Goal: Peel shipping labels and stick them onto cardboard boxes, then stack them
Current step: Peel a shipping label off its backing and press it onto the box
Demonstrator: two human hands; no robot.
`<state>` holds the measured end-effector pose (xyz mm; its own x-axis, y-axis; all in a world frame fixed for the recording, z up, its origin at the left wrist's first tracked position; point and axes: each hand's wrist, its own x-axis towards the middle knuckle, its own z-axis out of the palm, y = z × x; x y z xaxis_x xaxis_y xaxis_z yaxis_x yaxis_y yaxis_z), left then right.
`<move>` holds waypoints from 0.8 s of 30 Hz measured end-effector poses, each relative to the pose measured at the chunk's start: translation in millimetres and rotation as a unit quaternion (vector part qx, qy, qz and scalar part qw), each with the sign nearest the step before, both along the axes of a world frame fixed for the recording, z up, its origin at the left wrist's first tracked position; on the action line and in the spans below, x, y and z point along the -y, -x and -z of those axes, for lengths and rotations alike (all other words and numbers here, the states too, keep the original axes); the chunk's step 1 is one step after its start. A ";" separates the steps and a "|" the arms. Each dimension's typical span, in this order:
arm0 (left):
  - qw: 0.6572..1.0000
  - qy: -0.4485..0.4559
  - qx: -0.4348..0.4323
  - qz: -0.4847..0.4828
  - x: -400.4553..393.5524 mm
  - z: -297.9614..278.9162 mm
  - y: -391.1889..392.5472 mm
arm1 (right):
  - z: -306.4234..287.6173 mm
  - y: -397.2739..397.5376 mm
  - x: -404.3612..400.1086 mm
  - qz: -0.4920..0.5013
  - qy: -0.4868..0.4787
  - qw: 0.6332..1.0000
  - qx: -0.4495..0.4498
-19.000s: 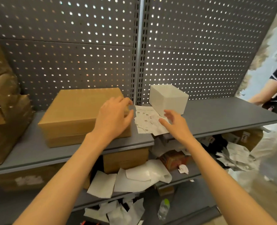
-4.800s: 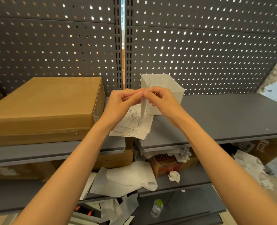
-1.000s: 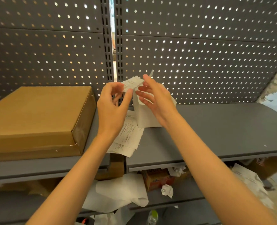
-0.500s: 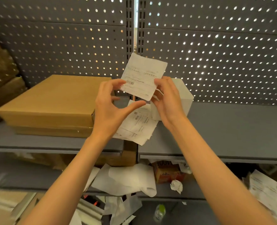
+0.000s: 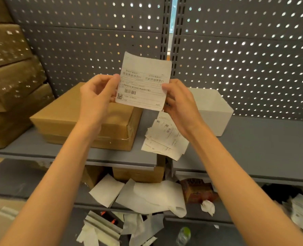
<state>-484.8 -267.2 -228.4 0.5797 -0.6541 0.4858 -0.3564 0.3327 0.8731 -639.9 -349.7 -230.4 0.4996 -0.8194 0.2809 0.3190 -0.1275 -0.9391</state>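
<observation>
label: shipping label (image 5: 143, 82) held up in the air, printed face to camera, above the right end of the cardboard box (image 5: 86, 118). Barcode and QR code visible lower left; text too small to read.
left hand: left hand (image 5: 97, 100) pinches the label's left edge, thumb in front; fingers behind the paper hidden.
right hand: right hand (image 5: 179, 105) pinches the label's right edge, thumb in front; fingertips behind not visible.
box: brown, closed, lies flat on the grey shelf (image 5: 253, 148); part of its top hidden by the left hand and label.
label pile: loose pile of labels (image 5: 164, 139) on the shelf just right of the box, top part covered by the right wrist.
bin: white bin (image 5: 212, 110) behind the right hand, at the pegboard (image 5: 236, 59); inside not visible.
stack: stacked boxes (image 5: 10, 82) at left, cut off by frame edge, blurred.
lower shelf: white paper sheets (image 5: 147, 196), reddish carton (image 5: 196, 190), partly covered; print unreadable.
floor: bottle (image 5: 183, 235) with green cap, blurred.
</observation>
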 end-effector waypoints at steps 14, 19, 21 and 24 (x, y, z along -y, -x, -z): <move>0.994 -0.064 0.087 0.033 3.7 -4.2 -134.6 | -2.8 -127.4 -16.9 0.064 -0.025 0.998 -0.002; 0.993 -0.087 0.068 0.044 10.2 -3.7 -167.2 | -0.1 -154.6 -16.2 0.150 -0.011 0.987 -0.057; 0.992 -0.104 0.034 0.063 11.9 -2.3 -175.2 | 3.7 -159.6 -13.9 0.199 0.015 0.974 -0.106; 0.987 -0.141 0.014 0.079 15.4 3.2 -181.0 | 9.7 -162.8 -9.8 0.254 0.084 0.945 -0.188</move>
